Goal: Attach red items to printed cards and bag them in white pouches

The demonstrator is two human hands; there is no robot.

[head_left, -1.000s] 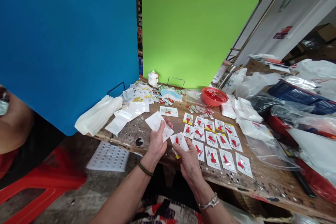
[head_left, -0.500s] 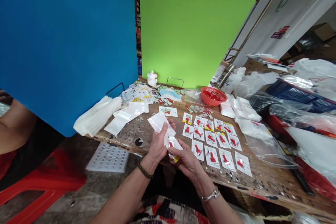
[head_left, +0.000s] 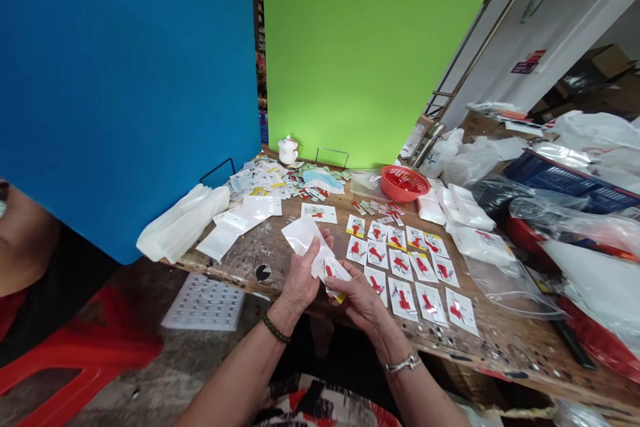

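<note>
1. Near the front edge of the wooden table (head_left: pixel 260 250), two bare hands meet close together.
2. The left hand (head_left: pixel 300 277) is curled, and its thumb and fingers pinch a clear plastic bag (head_left: pixel 303 235). The bag sticks up toward 11 o'clock from the hand.
3. The right hand (head_left: pixel 357 297) is curled too. It pinches a small white card (head_left: pixel 334 271) with a red piece on it and a yellow corner. The card touches the bottom end of the bag, just between the two hands.
4. At 2 o'clock from the hands, more packed cards (head_left: pixel 407 267) lie flat on the table in neat rows. Each one shows a red piece. The print on them is too small to read.
5. At 10 o'clock from the hands, a pile of empty bags (head_left: pixel 235 223) lies on the table, with a fat white bundle (head_left: pixel 183 223) just beside it.
6. At 12 o'clock, far back, sits a heap of loose cards (head_left: pixel 280 180), and a little white teapot (head_left: pixel 289 149) stands behind it.
7. At 1 o'clock sits a red basket (head_left: pixel 404 183).
8. Behind the table stand a blue board (head_left: pixel 125 80) and a green board (head_left: pixel 360 53).
9. On the far wall at 2 o'clock hangs a dark sign (head_left: pixel 527 61) with red on it. Its words are too blurry to read.
10. Another person's arm (head_left: pixel 20 233) shows at the left edge, at 9 o'clock.
</note>
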